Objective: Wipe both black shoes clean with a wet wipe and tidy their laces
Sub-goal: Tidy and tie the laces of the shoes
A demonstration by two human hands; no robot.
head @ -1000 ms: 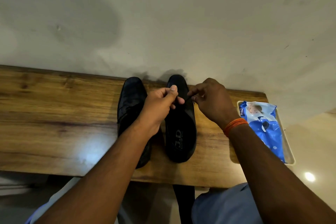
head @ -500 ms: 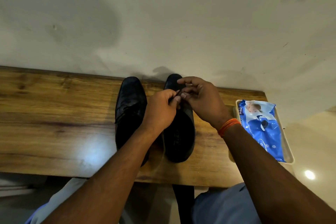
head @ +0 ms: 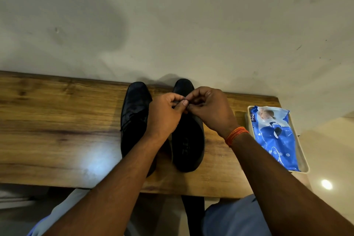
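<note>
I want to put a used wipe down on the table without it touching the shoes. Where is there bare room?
Bare wood lies left of the left shoe, out to the table's left end. Only a narrow strip separates the right shoe from the tray holding the wipes pack. Both hands crowd the middle.

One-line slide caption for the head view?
Both hands pinch the right shoe's lace above the wooden table.

we see a wooden table (head: 57, 130) against a pale scuffed wall (head: 172, 25), and a white tray (head: 303, 163) at its right end.
</note>
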